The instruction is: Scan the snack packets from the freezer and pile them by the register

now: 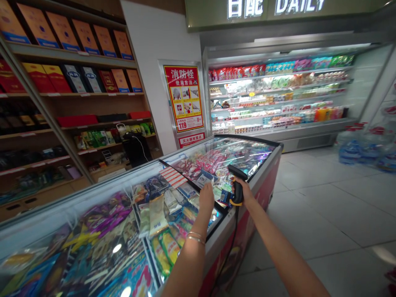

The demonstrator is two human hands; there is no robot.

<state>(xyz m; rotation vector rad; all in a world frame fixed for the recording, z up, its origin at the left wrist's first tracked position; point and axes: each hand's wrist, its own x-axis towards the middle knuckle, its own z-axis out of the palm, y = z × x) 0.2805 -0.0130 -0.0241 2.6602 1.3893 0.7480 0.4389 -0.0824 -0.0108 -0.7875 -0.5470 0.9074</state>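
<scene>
While the right hand [242, 190] wraps closed around a black-and-yellow barcode scanner [237, 187], the left hand [206, 200] pinches a small blue-and-white packet [204, 178], both over the glass lid [238, 150] of a chest freezer [244, 235]; wooden shelves [93, 99] stand beyond.

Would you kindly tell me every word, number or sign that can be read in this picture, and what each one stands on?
Overhead sign: "日配 DAILY"
Red and yellow poster: "消防栓 使用方法", "119"
Red sign below it: "灭火器放置点"
Packets in the chest freezer: too small or blurred to read
Barcode scanner: nothing readable
</scene>
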